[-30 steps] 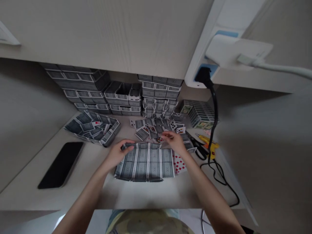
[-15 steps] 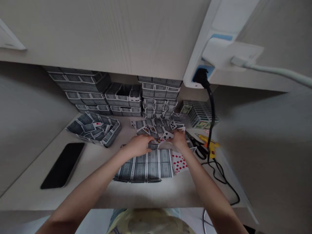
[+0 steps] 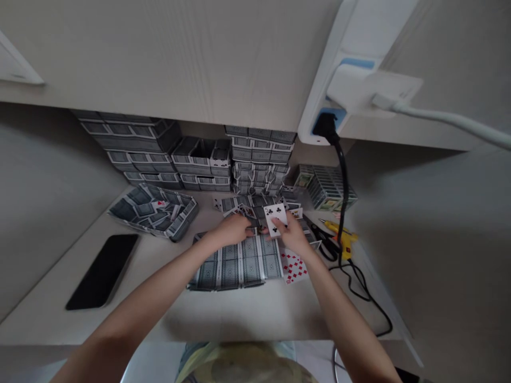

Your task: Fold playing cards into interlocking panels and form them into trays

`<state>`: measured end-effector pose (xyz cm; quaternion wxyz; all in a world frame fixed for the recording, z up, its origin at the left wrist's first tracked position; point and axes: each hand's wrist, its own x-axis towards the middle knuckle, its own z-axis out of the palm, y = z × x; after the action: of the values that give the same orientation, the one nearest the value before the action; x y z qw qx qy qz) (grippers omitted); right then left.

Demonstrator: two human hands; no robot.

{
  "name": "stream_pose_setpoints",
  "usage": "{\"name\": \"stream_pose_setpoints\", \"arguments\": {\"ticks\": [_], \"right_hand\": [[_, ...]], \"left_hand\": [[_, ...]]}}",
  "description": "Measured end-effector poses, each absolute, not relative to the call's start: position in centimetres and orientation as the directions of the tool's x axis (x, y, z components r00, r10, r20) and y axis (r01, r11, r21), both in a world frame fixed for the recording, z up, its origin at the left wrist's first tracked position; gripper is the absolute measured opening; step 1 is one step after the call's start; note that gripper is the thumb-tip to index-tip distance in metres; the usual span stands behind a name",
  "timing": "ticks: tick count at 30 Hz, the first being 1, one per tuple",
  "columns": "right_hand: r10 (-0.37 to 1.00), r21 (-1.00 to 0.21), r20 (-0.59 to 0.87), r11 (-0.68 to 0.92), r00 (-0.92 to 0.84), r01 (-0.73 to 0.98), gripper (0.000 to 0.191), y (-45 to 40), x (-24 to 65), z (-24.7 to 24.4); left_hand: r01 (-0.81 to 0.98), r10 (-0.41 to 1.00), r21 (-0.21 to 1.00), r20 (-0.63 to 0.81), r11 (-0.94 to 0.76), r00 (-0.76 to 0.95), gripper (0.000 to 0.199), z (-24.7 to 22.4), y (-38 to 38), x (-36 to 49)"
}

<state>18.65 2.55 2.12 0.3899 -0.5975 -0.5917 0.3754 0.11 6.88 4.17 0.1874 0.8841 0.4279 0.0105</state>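
Note:
My right hand pinches a single playing card, the five of clubs, face up with its thumb over the lower part. My left hand is closed on the upper edge of a panel of joined playing cards, whose grey patterned backs face up. Its fingertips are partly hidden. Behind both hands lies a loose heap of playing cards, some face up, some face down. A ten of diamonds lies by the panel's right side, below my right wrist.
A card-built tray with loose cards stands left, near a black phone. Card-built boxes are stacked behind. On the right are scissors, a yellow glue gun, its black cord and a clear case. A power strip hangs above.
My right hand has lifted the five of clubs from the heap. My left hand has closed at the panel's edge, and the panel has shifted slightly away from me.

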Motion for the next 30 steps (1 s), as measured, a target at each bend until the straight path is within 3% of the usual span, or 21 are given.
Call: {"name": "stream_pose_setpoints", "arguments": {"ticks": [2, 6, 10, 17, 21, 30], "right_hand": [[0.997, -0.922, -0.046, -0.016, -0.067, 0.388, 0.020, 1.9, 18.4, 1.9], [0.984, -0.852, -0.096, -0.001, -0.153, 0.524, 0.006, 1.3, 18.5, 0.9], [0.975, -0.830, -0.104, 0.022, -0.194, 0.557, 0.011, 1.3, 18.3, 0.5], [0.967, -0.803, -0.035, 0.123, -0.252, 0.583, 0.017, 1.4, 17.7, 0.8], [0.946, -0.713, 0.019, 0.239, -0.323, 0.659, 0.016, 1.8, 17.8, 0.8], [0.888, -0.477, -0.158, 0.314, -0.432, 0.821, 0.016, 2.9, 18.0, 2.0]], "left_hand": [[0.734, 0.750, 0.353, -0.118, -0.581, 0.650, 0.019, 4.2, 7.2, -0.6], [0.731, 0.740, 0.321, -0.120, -0.602, 0.662, 0.023, 3.9, 7.2, -1.5], [0.779, 0.754, 0.263, -0.211, -0.570, 0.623, 0.024, 3.6, 6.9, -1.3], [0.775, 0.744, 0.217, -0.221, -0.593, 0.631, 0.024, 3.4, 6.8, -1.1], [0.764, 0.729, 0.215, -0.231, -0.608, 0.644, 0.025, 3.2, 6.8, -1.1], [0.768, 0.724, 0.230, -0.256, -0.597, 0.640, 0.025, 2.6, 6.9, -1.2]]}}
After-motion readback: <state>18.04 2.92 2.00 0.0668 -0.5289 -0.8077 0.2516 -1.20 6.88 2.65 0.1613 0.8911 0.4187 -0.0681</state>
